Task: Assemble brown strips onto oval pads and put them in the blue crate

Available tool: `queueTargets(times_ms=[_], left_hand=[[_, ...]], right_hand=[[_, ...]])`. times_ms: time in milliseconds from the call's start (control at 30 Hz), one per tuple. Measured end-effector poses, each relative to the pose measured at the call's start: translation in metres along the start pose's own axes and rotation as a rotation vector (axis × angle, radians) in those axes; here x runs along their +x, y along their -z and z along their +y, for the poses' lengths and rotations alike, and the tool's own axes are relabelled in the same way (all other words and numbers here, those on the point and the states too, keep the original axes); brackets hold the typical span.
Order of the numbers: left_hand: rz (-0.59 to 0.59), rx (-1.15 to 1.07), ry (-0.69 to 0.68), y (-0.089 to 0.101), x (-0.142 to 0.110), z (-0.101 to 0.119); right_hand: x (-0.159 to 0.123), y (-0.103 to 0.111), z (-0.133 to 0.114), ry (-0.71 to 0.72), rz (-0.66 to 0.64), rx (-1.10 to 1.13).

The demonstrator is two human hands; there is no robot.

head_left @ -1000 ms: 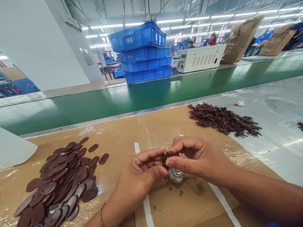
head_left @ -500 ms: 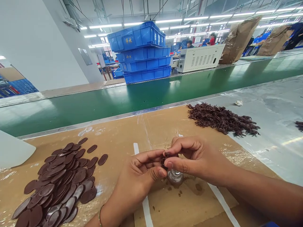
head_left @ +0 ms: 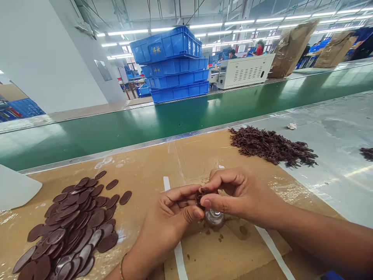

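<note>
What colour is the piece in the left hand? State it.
The piece is dark brown; the head view shows it best, though partly covered.

Factory floor, production-line type. Green conveyor belt runs right across in front of me. Stack of blue plastic crates along its far edge, beige vented machine cabinet to the right of that. Long rows of strip lights overhead. More people at the back, one in red, too small to make out their work. My side: metal worktop part covered in brown sheet, loose heaps of brown oval pieces and thin dark pieces.
</note>
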State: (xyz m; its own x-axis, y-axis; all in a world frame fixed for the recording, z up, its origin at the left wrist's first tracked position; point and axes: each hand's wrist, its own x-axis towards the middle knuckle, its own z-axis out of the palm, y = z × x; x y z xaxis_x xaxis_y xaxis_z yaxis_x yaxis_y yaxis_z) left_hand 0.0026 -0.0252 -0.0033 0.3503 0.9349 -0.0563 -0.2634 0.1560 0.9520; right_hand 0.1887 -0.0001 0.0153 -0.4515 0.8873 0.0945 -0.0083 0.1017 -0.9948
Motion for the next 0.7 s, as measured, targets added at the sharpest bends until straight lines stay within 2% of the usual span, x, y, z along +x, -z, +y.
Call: queueTargets(times_ms=[700], left_hand=[[0.019, 0.013, -0.006, 0.0004, 0.0007, -0.0001]], right_hand=[[0.0006, -0.0009, -0.0022, 0.033, 0.031, -0.083]])
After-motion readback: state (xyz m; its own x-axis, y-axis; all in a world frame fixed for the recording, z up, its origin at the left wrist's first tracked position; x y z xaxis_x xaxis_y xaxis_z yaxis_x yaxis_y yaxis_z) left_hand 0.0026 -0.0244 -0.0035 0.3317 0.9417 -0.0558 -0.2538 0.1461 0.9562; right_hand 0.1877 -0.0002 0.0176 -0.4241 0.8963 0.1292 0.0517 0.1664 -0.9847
